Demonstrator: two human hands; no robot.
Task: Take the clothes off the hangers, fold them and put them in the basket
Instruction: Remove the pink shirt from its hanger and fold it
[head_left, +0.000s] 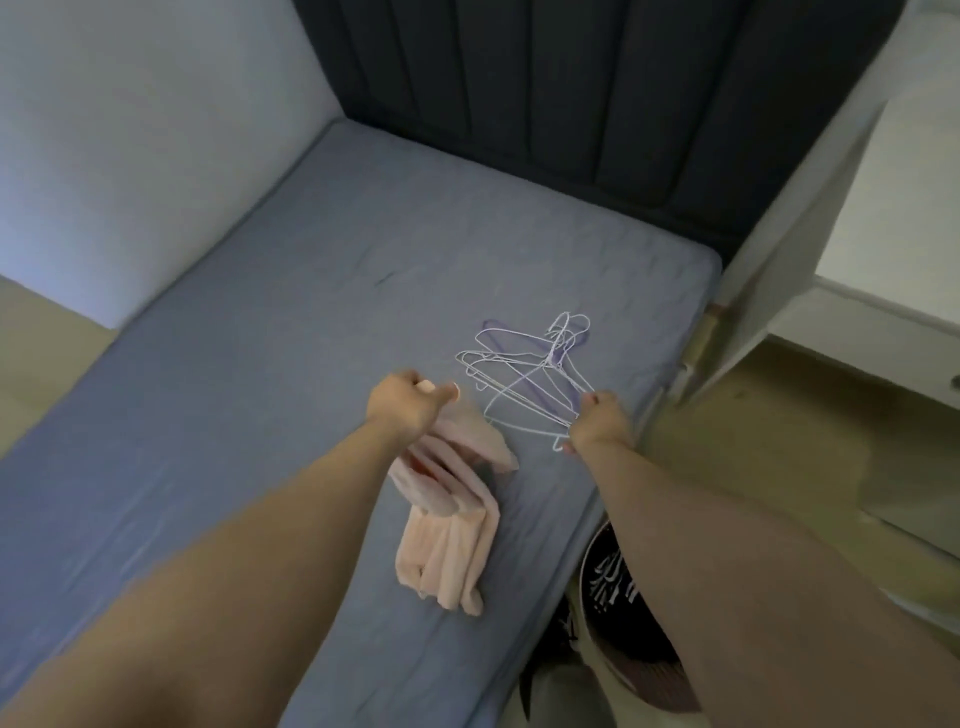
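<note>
A pink garment (457, 514) hangs in loose folds from my left hand (405, 405), which grips its top above the blue bed sheet (270, 364); its lower end rests on the sheet. Several thin white and purple wire hangers (524, 374) lie in a bundle on the bed near its right edge. My right hand (597, 421) grips the near end of that bundle. The basket (618, 582) stands on the floor by the bed's right side, partly hidden by my right forearm, with dark patterned cloth inside.
A dark padded headboard (571, 104) runs along the far end of the bed. A white wall (130, 130) borders the left side. A white cabinet or desk (857, 234) stands to the right, with beige floor (753, 415) between it and the bed.
</note>
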